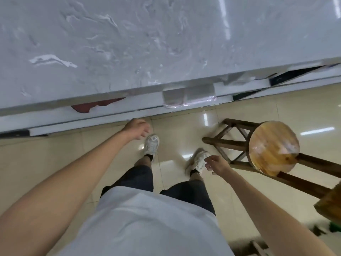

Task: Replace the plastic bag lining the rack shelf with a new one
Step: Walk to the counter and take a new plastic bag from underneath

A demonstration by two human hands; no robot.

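A clear, wrinkled plastic bag [114, 43] lies stretched over the top of the white rack shelf [239, 87], which fills the upper half of the head view. A flap of the plastic [188, 98] hangs over the shelf's front edge. My left hand [137, 129] hovers just below that front edge with its fingers loosely curled and nothing in it. My right hand [216, 164] is lower and to the right, above the floor, fingers spread and empty. Both hands are clear of the plastic.
A round wooden stool [273, 147] stands close on the right, beside my right hand. Lower rack shelves [96, 105] show dark and red items under the top shelf. Glossy beige floor tiles [55, 163] lie below. A wooden corner [330, 206] juts in at right.
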